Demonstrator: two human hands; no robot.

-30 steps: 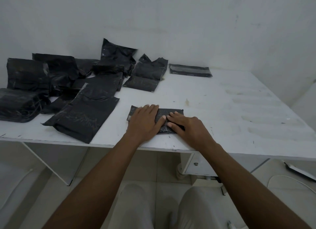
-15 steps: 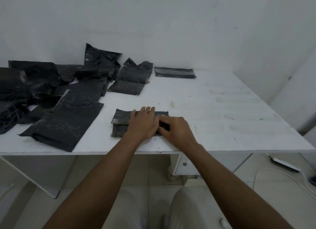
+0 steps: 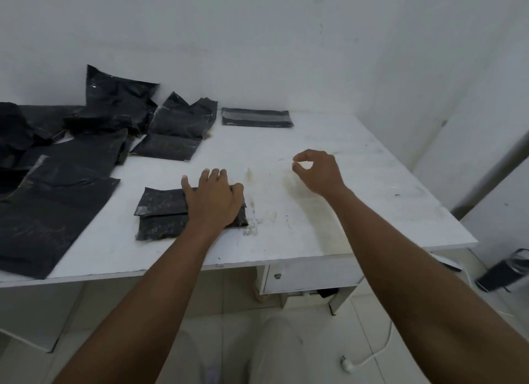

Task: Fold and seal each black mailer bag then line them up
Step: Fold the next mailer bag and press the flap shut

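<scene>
A folded black mailer bag (image 3: 160,211) lies near the front edge of the white table (image 3: 357,211). My left hand (image 3: 213,200) presses flat on its right half, fingers straight. My right hand (image 3: 317,171) hovers above the table to the right of the bag, apart from it, fingers curled and thumb tip meeting the forefinger; nothing shows between them. One flat folded bag (image 3: 257,117) lies at the back by the wall. Several unfolded black bags (image 3: 57,206) are heaped on the table's left side.
Another crumpled bag (image 3: 177,131) lies behind the folded one. A white wall closes the back and right. Under the table is a drawer (image 3: 309,274). On the floor lie a dark object (image 3: 503,272) and a white plug with its cable (image 3: 346,365).
My right hand left the bag's right edge and rose to the right, fingers curled. My left hand slid right along the bag and still presses it. The camera turned to the right.
</scene>
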